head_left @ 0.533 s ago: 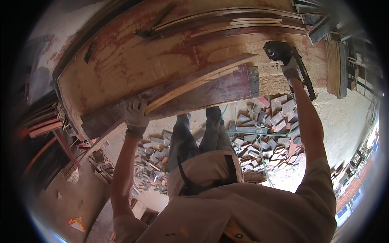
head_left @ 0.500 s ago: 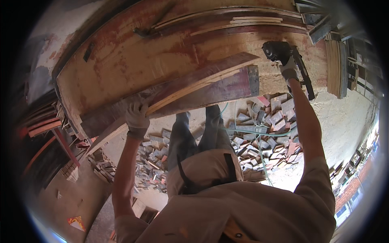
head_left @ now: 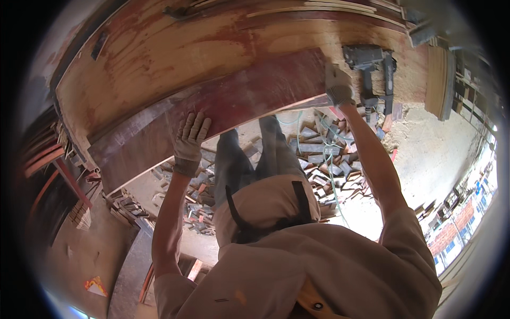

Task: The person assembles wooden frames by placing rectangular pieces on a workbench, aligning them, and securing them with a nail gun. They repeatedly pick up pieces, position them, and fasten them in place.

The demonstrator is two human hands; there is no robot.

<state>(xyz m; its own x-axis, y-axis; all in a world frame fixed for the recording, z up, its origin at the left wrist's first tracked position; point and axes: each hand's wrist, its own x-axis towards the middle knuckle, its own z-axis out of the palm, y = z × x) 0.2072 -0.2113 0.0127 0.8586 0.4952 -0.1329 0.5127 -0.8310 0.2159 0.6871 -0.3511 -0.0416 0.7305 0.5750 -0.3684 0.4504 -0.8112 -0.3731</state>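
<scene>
A long dark-red wooden board (head_left: 239, 93) lies slantwise along the near edge of the workbench (head_left: 159, 58), on top of another board mostly hidden beneath it. My left hand (head_left: 189, 135), in a pale knit glove, rests on its near edge with the fingers stretched flat over the face. At the board's right end, my gloved right hand (head_left: 339, 85) closes on the end edge; its fingertips are partly hidden. Just right of that hand lies a black nail gun (head_left: 369, 66), which no hand touches.
Thin wooden strips (head_left: 324, 15) lie at the bench's far side. Stacked planks (head_left: 440, 82) stand at the right. Offcut blocks (head_left: 324, 146) cover the floor below, with a thin green hose (head_left: 333, 183) across them. A red-topped timber stack (head_left: 45, 157) is at the left.
My right hand has let go of the nail gun and moved left to the board's end. The upper board has tipped down flat. My left hand has shifted from its edge onto its face.
</scene>
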